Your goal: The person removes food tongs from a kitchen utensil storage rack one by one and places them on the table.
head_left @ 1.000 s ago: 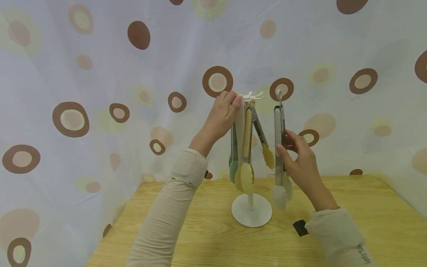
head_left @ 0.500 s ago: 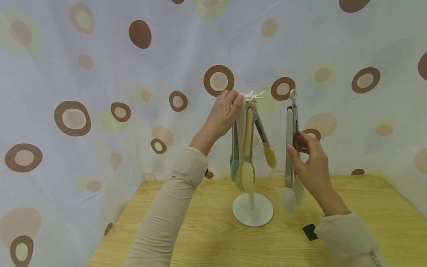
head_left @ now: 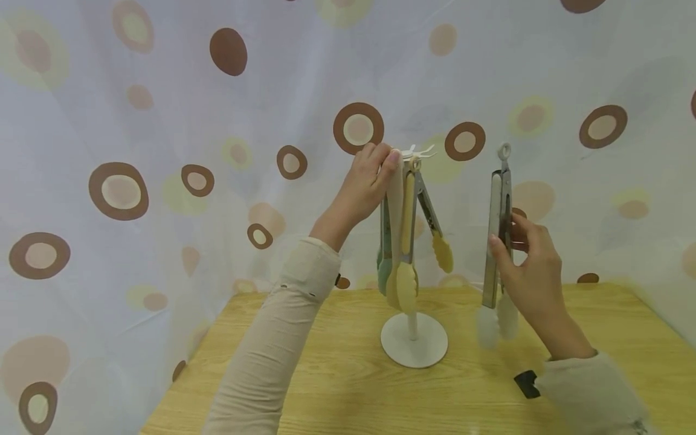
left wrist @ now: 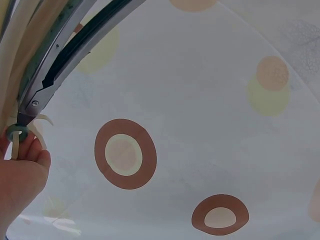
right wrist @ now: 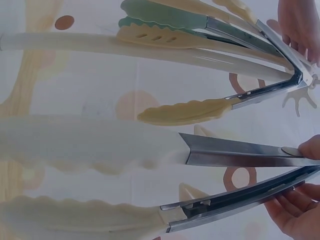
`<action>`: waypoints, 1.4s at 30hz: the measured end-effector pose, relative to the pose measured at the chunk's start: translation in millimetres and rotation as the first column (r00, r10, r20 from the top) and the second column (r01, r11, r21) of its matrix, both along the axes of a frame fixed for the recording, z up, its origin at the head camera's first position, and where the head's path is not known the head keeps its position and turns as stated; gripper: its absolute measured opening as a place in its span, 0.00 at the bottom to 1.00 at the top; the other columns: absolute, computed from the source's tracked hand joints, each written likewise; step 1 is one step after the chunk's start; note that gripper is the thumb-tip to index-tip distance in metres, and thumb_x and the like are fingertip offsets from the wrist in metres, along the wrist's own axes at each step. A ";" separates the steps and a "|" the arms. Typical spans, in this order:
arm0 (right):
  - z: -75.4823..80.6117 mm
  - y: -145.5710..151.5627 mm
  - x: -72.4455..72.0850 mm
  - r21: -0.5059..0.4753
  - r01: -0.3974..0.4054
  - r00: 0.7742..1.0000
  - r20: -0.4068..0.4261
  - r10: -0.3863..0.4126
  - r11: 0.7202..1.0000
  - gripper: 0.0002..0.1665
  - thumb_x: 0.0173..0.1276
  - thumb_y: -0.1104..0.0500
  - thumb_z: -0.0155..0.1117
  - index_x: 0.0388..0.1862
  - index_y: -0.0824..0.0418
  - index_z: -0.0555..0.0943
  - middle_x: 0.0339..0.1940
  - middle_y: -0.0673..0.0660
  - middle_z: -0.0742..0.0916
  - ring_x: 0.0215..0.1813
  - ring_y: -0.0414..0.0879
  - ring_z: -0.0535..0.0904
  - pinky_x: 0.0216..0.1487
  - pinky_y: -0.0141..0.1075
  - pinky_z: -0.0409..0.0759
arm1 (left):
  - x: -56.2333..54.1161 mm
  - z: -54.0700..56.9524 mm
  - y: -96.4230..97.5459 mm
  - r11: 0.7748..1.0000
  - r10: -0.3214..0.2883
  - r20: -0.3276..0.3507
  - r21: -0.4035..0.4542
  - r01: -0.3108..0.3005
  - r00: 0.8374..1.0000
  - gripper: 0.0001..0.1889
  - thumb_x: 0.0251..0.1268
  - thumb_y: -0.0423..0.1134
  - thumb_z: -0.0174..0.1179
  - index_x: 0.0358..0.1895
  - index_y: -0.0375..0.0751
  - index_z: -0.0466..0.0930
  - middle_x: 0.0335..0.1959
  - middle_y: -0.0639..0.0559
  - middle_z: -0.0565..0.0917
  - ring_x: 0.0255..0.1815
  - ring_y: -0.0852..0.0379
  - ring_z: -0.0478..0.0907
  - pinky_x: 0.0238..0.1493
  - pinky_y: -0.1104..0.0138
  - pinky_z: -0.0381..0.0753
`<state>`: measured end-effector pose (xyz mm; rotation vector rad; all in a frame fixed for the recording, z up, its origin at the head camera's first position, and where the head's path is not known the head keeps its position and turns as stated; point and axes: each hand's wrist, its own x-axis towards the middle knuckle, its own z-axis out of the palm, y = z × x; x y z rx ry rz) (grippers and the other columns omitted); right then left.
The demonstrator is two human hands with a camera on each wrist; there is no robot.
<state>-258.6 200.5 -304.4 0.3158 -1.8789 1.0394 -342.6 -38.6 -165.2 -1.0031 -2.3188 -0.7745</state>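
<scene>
My right hand (head_left: pixel 533 266) holds a pair of metal tongs (head_left: pixel 493 229) with white tips, upright and apart from the stand, thumb on one arm and fingers on the other. Its white scalloped tips (right wrist: pixel 95 145) spread apart in the right wrist view. My left hand (head_left: pixel 359 184) grips the top of a white utensil stand (head_left: pixel 414 356), fingers curled at its hooks. On the stand hang yellow-tipped tongs (head_left: pixel 406 287), their arms spread, green-tipped tongs (head_left: pixel 384 275) and a cream slotted utensil (right wrist: pixel 155 37). The green ring (left wrist: pixel 18 134) of one pair sits right at the left fingers.
The stand's round base rests on a wood-grain table (head_left: pixel 337 386). Behind hangs a pale curtain (head_left: pixel 272 60) with brown and yellow spots. A small black piece (head_left: pixel 527 383) sticks out by the right cuff.
My right hand has carried the white-tipped tongs to the right, farther from the stand. The left hand has kept its hold at the top of the stand.
</scene>
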 end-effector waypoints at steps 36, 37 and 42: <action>-7.5 34.9 25.5 0.086 0.089 0.994 0.053 -0.094 0.992 0.29 0.67 0.64 0.62 0.65 0.71 0.68 0.45 0.67 0.77 0.42 0.22 0.65 0.41 0.19 0.63 | 0.8 0.2 0.8 1.000 0.013 -0.003 -0.010 -0.013 1.000 0.15 0.80 0.43 0.36 0.48 0.38 0.70 0.44 0.46 0.67 0.50 0.49 0.62 0.50 0.63 0.61; -7.8 35.3 26.1 0.090 0.088 0.994 0.050 -0.093 0.992 0.29 0.67 0.64 0.63 0.65 0.71 0.68 0.45 0.67 0.77 0.43 0.22 0.65 0.41 0.20 0.63 | 0.8 0.2 0.8 1.000 0.014 -0.003 -0.009 -0.014 1.000 0.15 0.80 0.43 0.36 0.48 0.38 0.70 0.44 0.46 0.67 0.51 0.49 0.62 0.50 0.63 0.61; -8.3 38.2 29.8 0.112 0.079 0.995 0.058 -0.086 0.991 0.29 0.67 0.64 0.63 0.65 0.72 0.67 0.46 0.68 0.76 0.44 0.21 0.64 0.40 0.18 0.63 | 0.4 0.3 1.2 1.000 0.014 -0.003 -0.010 -0.014 1.000 0.15 0.80 0.44 0.36 0.48 0.38 0.70 0.44 0.46 0.67 0.51 0.49 0.62 0.50 0.63 0.61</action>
